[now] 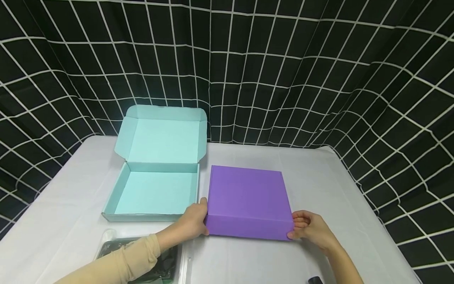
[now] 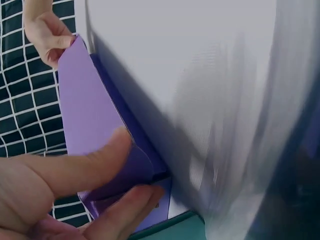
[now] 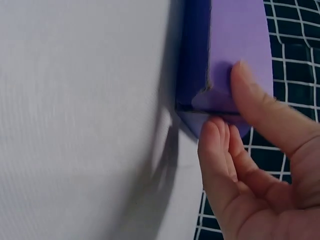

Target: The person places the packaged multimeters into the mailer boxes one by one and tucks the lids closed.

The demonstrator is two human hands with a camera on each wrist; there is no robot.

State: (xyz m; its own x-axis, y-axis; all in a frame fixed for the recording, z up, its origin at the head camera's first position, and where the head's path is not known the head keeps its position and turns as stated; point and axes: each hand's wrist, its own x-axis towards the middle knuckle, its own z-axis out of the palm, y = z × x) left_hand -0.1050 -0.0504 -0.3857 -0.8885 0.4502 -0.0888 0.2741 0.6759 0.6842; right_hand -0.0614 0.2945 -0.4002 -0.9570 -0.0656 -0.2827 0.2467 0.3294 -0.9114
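Observation:
A purple cardboard box (image 1: 248, 193) sits on the white table, its lid lying over the top and its front flap (image 3: 240, 35) facing me. At the front left corner my left hand (image 1: 194, 219) holds the box, thumb (image 2: 107, 157) on the front flap and fingers bent at the side. My right hand (image 1: 312, 228) pinches the front right corner, with the thumb (image 3: 260, 102) against the flap and curled fingertips at the side edge. Just left of it stands a light turquoise box (image 1: 159, 191), lid raised, nothing inside. How far the purple flap is tucked in cannot be seen.
A clear plastic package (image 1: 182, 264) with dark contents lies at the front left, partly under my left forearm. Near my right forearm is a small black object (image 1: 315, 280), cut off by the frame edge. A black curtain (image 1: 255, 71) with white grid lines surrounds the table.

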